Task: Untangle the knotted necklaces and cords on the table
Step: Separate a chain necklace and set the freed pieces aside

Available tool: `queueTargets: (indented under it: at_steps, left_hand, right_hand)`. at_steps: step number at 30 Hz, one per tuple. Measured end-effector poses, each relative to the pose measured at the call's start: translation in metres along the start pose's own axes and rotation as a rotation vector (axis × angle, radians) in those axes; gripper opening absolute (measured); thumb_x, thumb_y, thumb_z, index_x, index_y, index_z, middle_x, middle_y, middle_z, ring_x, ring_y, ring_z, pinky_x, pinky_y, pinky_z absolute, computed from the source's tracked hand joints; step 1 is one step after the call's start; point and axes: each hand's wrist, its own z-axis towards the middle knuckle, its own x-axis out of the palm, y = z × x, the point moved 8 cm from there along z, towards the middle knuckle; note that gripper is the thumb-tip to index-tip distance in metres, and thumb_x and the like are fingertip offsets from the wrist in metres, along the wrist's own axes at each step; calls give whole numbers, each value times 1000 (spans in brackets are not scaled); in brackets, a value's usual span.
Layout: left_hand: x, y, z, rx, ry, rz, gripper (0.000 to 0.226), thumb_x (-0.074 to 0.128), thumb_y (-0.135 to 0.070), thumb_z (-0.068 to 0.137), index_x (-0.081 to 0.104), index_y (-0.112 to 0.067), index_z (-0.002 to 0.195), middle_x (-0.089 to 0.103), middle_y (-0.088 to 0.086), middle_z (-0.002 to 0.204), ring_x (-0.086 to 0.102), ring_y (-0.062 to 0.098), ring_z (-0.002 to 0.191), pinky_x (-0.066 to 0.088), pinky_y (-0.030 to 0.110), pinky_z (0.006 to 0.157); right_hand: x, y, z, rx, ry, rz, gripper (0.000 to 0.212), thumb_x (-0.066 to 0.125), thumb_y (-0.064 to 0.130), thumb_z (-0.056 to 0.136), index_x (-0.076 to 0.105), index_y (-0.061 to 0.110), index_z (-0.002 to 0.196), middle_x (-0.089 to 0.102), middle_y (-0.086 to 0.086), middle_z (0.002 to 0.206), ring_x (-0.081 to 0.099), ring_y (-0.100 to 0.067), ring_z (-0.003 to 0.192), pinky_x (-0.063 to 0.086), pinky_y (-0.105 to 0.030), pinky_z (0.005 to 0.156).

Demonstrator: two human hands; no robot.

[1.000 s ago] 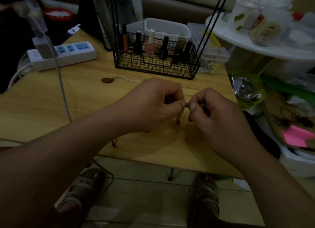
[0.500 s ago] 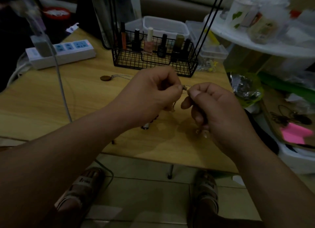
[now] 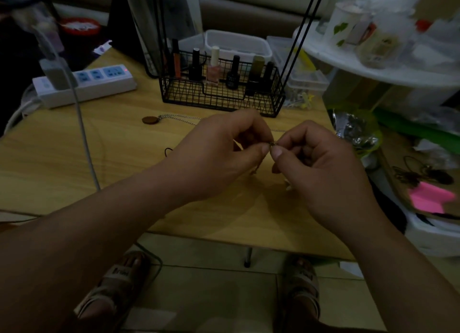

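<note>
My left hand and my right hand meet above the wooden table, thumbs and forefingers pinching a small knot of thin chain between them. A short length of the chain hangs down under my left thumb. A silver chain necklace with a round brown pendant lies on the table behind my left hand. The end of a dark cord shows by my left wrist; the rest is hidden.
A black wire basket of nail polish bottles stands at the back of the table. A white power strip with a grey cable lies at the back left. A cluttered white shelf and pink paper are on the right.
Both hands lifted the knot off the table and now hold it a little lower, still close together. The right hand's fingers have curled in more tightly round the chain.
</note>
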Motion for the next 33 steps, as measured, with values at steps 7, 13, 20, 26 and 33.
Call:
queueTargets:
  at_steps: [7, 13, 20, 26, 33]
  left_hand:
    - [-1, -2, -2, -3, 24, 49, 11, 72, -18, 96, 64, -26, 94, 67, -12, 85, 63, 6, 81, 45, 13, 64]
    - [-2, -5, -1, 55, 36, 31, 6, 72, -16, 96, 67, -19, 96, 69, -9, 85, 66, 13, 82, 52, 23, 66]
    - [-2, -2, 0, 67, 49, 21, 5, 70, -18, 97, 66, -20, 99, 69, -10, 90, 68, 14, 88, 56, 35, 73]
    - [5, 1, -1, 22, 90, -38, 10, 70, -14, 97, 61, -18, 99, 69, -4, 89, 71, 19, 83, 59, 45, 68]
    - [8, 3, -3, -12, 83, -8, 18, 74, -16, 93, 57, -19, 99, 62, -4, 91, 64, 15, 80, 56, 37, 67]
  right_hand:
    - [1, -2, 1, 4, 40, -11, 12, 66, 21, 97, 67, 32, 93, 75, 9, 87, 68, -12, 68, 57, -36, 57]
    - [4, -7, 1, 11, 70, -24, 11, 66, 19, 98, 68, 30, 97, 75, 7, 86, 69, -12, 66, 55, -31, 57]
    - [3, -7, 1, -18, 89, -32, 8, 68, 23, 97, 70, 30, 94, 74, 3, 89, 68, -18, 71, 58, -51, 62]
    - [3, -3, 0, -74, 95, -91, 10, 65, 24, 98, 67, 29, 90, 72, -1, 84, 66, -21, 69, 56, -50, 60]
    - [0, 1, 0, -122, 28, -136, 9, 69, 22, 94, 64, 24, 86, 63, 1, 73, 63, -18, 62, 51, -42, 56]
